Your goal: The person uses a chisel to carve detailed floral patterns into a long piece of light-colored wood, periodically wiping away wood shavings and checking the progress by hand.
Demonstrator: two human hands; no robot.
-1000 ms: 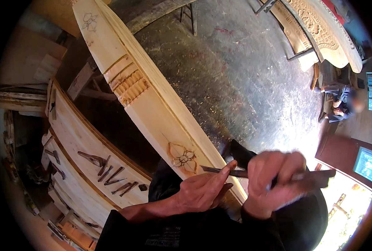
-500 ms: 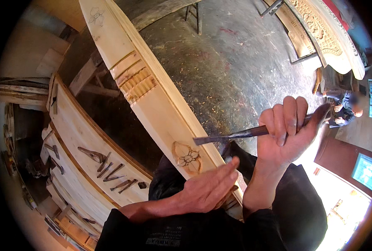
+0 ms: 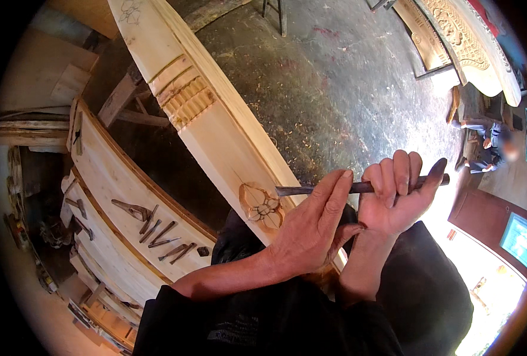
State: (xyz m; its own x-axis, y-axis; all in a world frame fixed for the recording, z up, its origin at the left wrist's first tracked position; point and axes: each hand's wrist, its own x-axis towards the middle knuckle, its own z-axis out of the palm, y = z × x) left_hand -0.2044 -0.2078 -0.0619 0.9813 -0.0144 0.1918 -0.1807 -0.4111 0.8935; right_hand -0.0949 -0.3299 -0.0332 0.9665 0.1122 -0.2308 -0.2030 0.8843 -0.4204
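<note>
Metal chisel [image 3: 362, 187] runs partly behind left fingers [image 3: 333, 199].

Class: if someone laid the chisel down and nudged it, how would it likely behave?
The chisel is probably stiff: it runs straight across the right hand. Being slim, it might roll, but the flared tip would likely stop it soon.

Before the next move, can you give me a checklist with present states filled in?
1. Chisel held in the right hand: ok.
2. Blade end extending past the left hand: ok.
3. Left fingers touching the shaft: cannot tell; they overlap it in view.
4. Flower pattern on the beam in view: ok.
5. Blade touching wood: cannot tell.
</note>
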